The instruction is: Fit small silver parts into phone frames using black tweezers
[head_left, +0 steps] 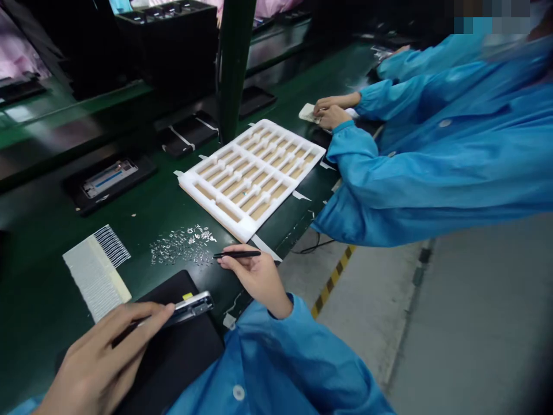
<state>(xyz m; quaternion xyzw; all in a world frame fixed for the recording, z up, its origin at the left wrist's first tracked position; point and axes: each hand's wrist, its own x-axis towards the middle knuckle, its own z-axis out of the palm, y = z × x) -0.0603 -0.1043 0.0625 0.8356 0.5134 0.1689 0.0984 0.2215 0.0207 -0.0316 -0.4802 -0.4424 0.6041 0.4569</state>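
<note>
My left hand grips a phone frame by its edges, tilted above a black pad. A bit of yellow shows behind the frame's upper edge. In my right hand is a pair of black tweezers, pinched between thumb and fingers, tip pointing left. The tip is close to a scatter of small shiny metal parts on the green bench. Left of that scatter lies a pale sheet with rows of thin strips at its upper end.
A white foam tray with slots sits beyond the metal parts. Black trays lie at the back left, one holding a phone part. A green post stands behind. At right, a co-worker's hands hold a pale piece.
</note>
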